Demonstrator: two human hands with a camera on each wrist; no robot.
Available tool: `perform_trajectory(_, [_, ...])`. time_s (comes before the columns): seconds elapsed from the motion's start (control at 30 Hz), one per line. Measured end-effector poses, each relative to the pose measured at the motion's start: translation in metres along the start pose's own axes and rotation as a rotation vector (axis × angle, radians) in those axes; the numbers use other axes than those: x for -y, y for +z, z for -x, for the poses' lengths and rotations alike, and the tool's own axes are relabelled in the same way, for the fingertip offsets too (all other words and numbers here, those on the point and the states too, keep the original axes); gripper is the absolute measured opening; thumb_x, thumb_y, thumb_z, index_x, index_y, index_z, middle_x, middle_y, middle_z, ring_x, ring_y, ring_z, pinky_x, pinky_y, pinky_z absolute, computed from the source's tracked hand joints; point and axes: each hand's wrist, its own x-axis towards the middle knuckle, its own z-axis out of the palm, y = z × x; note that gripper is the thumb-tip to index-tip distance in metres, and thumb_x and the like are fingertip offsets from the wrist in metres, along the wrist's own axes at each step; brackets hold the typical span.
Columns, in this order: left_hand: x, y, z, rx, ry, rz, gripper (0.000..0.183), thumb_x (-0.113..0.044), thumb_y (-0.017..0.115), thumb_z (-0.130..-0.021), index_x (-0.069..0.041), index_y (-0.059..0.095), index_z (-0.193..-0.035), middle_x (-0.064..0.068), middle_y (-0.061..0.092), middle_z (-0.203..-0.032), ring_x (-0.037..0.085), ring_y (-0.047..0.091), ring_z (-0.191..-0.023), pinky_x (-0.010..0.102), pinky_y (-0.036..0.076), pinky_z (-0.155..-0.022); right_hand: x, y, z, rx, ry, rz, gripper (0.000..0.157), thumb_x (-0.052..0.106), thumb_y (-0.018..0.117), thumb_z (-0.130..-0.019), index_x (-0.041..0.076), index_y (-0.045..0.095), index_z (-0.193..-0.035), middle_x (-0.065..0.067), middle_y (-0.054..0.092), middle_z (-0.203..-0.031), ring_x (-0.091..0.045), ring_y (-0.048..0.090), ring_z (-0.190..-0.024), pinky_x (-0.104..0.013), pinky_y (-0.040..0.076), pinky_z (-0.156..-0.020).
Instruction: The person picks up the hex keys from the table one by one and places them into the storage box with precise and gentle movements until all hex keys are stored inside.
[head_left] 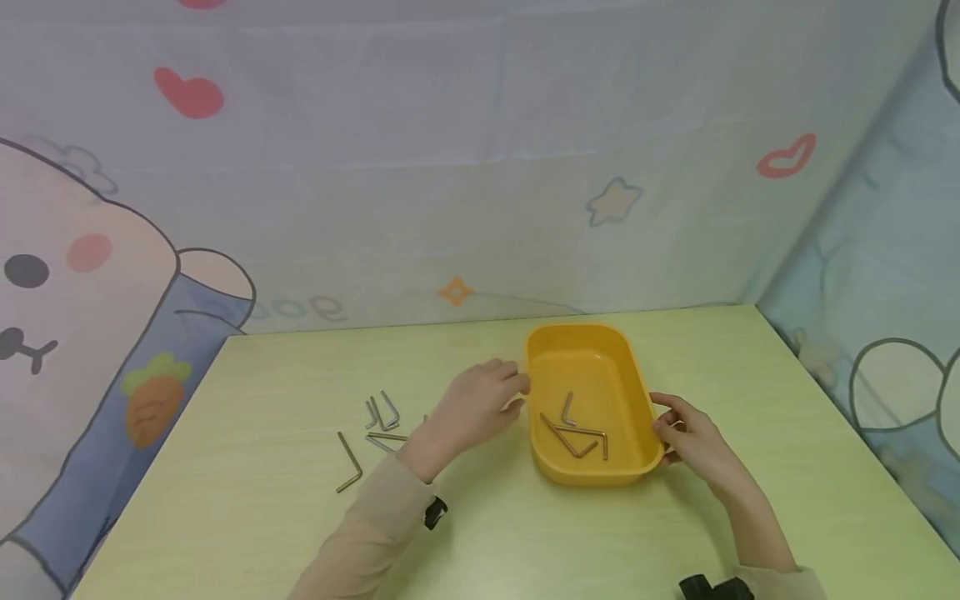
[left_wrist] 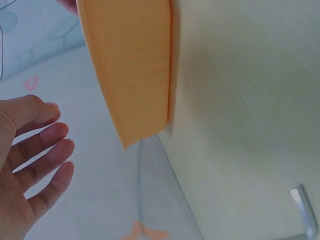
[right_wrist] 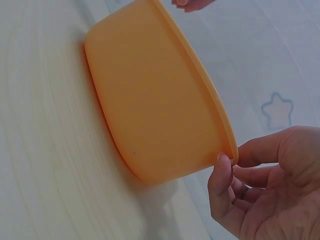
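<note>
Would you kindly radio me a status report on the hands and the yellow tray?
Left hand empty, near yellow tray; right hand gripping it. Three hex keys inside, other keys on the table. No obstruction visible.

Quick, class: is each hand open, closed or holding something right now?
Left hand: open, holding nothing.
Right hand: holding the yellow tray.

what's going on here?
A person's right hand grips the right rim of a yellow tray standing on the table. The left hand hovers just off the tray's opposite side, fingers loosely bent, with nothing visible in it. Three L-shaped metal rods lie inside the tray; several more rods lie on the table to the left, some partly hidden by the left arm.
</note>
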Motion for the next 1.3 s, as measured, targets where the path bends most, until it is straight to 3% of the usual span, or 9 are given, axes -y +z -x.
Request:
perform_trajectory(0.23, [0.007,0.004,0.018,-0.01,-0.053,0.032,0.01,-0.016,0.069,-0.085,-0.016,0.066,-0.095,-0.005,0.062,-0.088,0.011,0.055,-0.076,0.024,0.046,-0.063,0.0,0.0,0.0,-0.005,0.002,0.006,0.049,0.008,0.046,-0.099,-0.006,0.031,-0.143,-0.013,0.048,-0.098,-0.01,0.05,-0.074,-0.027,0.054,-0.06])
perform_trajectory(0.7, [0.014,0.013,0.052,0.009,-0.042,-0.016,0.01,-0.014,0.071,-0.083,-0.017,0.065,-0.091,-0.006,0.06,-0.083,0.01,0.052,-0.07,0.02,0.036,-0.056,0.002,-0.001,0.002,-0.013,0.001,0.002,0.048,0.008,0.046,-0.099,-0.006,0.032,-0.143,-0.013,0.047,-0.098,-0.01,0.051,-0.075,-0.026,0.054,-0.06])
perform_trajectory(0.93, [0.019,0.022,0.068,-0.048,-0.074,-0.041,0.014,-0.007,0.072,-0.077,-0.015,0.064,-0.087,-0.005,0.058,-0.078,0.011,0.05,-0.065,0.018,0.034,-0.052,0.001,-0.001,0.003,-0.012,-0.002,-0.008,0.049,0.008,0.046,-0.099,-0.006,0.031,-0.143,-0.014,0.048,-0.098,-0.011,0.051,-0.075,-0.027,0.054,-0.06])
perform_trajectory(1.07, [0.02,0.023,0.076,-0.027,-0.158,-0.039,0.015,-0.003,0.072,-0.076,-0.011,0.064,-0.087,-0.002,0.056,-0.075,0.012,0.048,-0.061,0.018,0.032,-0.049,0.001,0.0,0.002,-0.008,0.0,-0.009,0.049,0.008,0.046,-0.099,-0.006,0.031,-0.143,-0.013,0.047,-0.098,-0.011,0.051,-0.076,-0.027,0.055,-0.061])
perform_trajectory(1.3, [0.023,0.02,0.082,0.107,-0.417,0.09,0.014,0.0,0.065,-0.08,-0.005,0.064,-0.094,0.004,0.057,-0.081,0.015,0.048,-0.062,0.022,0.033,-0.046,0.003,0.001,0.001,-0.004,0.002,-0.007,0.049,0.009,0.046,-0.099,-0.005,0.031,-0.144,-0.013,0.047,-0.098,-0.012,0.052,-0.077,-0.028,0.055,-0.062])
